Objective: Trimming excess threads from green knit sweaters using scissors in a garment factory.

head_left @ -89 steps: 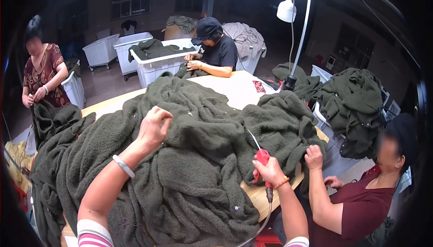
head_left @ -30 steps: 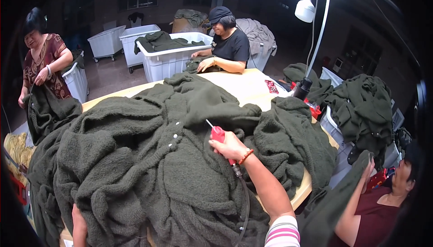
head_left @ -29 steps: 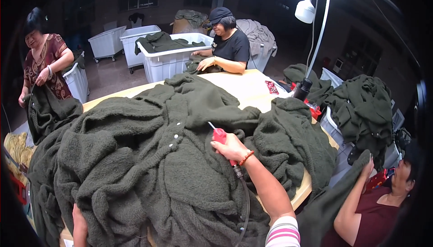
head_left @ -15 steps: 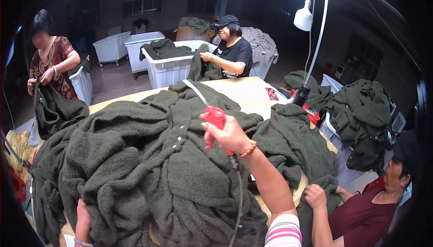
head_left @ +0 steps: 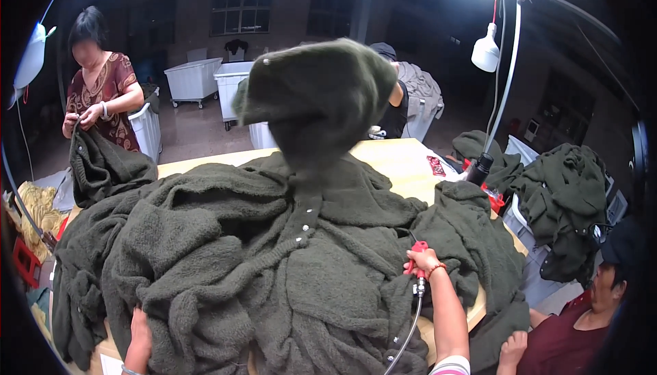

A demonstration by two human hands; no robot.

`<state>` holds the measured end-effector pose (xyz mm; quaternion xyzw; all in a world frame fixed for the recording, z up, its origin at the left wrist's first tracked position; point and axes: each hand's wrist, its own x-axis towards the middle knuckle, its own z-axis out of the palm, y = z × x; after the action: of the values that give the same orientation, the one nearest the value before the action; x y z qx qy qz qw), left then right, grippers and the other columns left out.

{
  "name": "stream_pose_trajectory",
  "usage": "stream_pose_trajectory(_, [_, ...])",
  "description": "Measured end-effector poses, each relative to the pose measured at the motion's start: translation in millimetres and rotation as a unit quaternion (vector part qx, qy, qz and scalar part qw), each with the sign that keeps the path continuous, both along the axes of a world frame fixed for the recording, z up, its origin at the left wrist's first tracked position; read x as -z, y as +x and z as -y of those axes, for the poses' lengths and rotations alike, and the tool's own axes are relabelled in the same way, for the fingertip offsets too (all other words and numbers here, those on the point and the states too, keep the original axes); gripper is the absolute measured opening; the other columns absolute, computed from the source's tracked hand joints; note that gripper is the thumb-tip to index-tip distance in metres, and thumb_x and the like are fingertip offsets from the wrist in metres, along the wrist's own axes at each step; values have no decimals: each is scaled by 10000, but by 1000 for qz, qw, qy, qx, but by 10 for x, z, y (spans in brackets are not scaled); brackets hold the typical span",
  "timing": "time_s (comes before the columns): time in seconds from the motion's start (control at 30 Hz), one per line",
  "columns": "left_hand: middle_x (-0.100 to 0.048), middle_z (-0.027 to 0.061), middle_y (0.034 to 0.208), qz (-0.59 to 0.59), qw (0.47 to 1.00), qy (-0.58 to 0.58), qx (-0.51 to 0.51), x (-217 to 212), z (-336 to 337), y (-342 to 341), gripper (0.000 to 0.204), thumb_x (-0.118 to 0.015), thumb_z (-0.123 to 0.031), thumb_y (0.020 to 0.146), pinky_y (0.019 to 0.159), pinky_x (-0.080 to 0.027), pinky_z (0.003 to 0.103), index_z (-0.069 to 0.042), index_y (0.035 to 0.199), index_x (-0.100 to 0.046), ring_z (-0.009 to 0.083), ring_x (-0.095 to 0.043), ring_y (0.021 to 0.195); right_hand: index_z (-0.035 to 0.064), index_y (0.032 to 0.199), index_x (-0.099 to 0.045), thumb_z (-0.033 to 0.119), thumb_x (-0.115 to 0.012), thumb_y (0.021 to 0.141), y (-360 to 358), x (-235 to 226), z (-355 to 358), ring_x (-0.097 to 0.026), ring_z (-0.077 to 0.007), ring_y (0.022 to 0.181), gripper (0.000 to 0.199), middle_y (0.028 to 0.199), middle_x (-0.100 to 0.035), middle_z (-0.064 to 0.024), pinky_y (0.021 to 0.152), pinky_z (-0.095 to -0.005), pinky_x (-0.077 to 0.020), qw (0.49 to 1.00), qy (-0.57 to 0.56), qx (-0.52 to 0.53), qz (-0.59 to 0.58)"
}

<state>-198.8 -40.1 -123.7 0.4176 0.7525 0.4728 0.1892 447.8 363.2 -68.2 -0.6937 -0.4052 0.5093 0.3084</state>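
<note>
A dark green knit cardigan (head_left: 349,282) with a row of pale buttons is spread across the heap before me. In my right hand (head_left: 426,260) is a red air blow gun (head_left: 419,246), its hose (head_left: 408,341) running down toward the lower edge. The gun's tip is over the dark fabric right of the cardigan's front. At the lower left, my left hand (head_left: 140,334) touches the edge of the knit pile; fabric hides its fingers. Beyond the cardigan, another dark green garment (head_left: 318,94) is in the air, blurred by motion, largely covering a co-worker in a cap (head_left: 393,108).
The wooden table (head_left: 400,156) shows at its far side. One person (head_left: 102,94) handles a green garment at the far left; another (head_left: 575,327) sits close on my right. White wheeled bins (head_left: 195,81) stand behind. A bulb (head_left: 486,50) hangs beside a pole.
My right hand has moved the air blow gun right and back toward me, off the cardigan's middle. Across the table, a garment has swung up into the air. The whole view has shifted slightly.
</note>
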Motion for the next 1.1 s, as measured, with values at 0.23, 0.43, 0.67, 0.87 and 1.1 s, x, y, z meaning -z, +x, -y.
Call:
stream_pose_trajectory(0.23, [-453,241,1403,-207,975,-70,29,141,-56,-35,652,-344,-444,983,1087,-299,381,73,1376,-407,353,-405,1323,-14,822,-576,207,-638,855,-297,-345,-208,-565,-203,404,232,628,-616,-110,350,-325,-428,987,61,-94,118])
stream_pose_trajectory(0.43, [-501,108,1350,154,986,59,21,-215,-187,271,641,-379,-508,989,1071,-343,363,-6,1384,-432,236,-464,1238,-52,848,-625,142,-567,840,-441,28,-719,-591,-249,589,202,728,-625,-124,521,-418,-453,954,123,-54,268])
stream_pose_trajectory(0.67, [-483,181,1362,153,984,81,44,-717,-695,575,607,-329,-435,991,1074,-333,377,22,1379,-430,307,-448,1261,18,810,-635,247,-636,865,-299,-86,-777,-519,-128,618,236,699,-596,-18,559,-350,-435,937,302,-68,161])
stream_pose_trajectory(0.87, [-530,136,1307,213,967,124,58,-960,-487,1011,582,-371,-445,991,1023,-403,383,-1,1358,-457,272,-515,1182,1,1156,-630,269,-649,915,-1617,-1550,197,-551,-79,523,360,652,-628,-21,453,-231,-408,901,354,-239,-78])
stream_pose_trajectory(1.1, [-581,114,1230,295,944,137,56,-349,-500,454,563,-387,-445,991,984,-440,372,-4,1326,-488,261,-563,1112,-62,1188,-556,56,-582,917,-2237,-1905,1046,-575,-85,574,296,669,-619,-34,577,-247,-496,811,327,-417,-249])
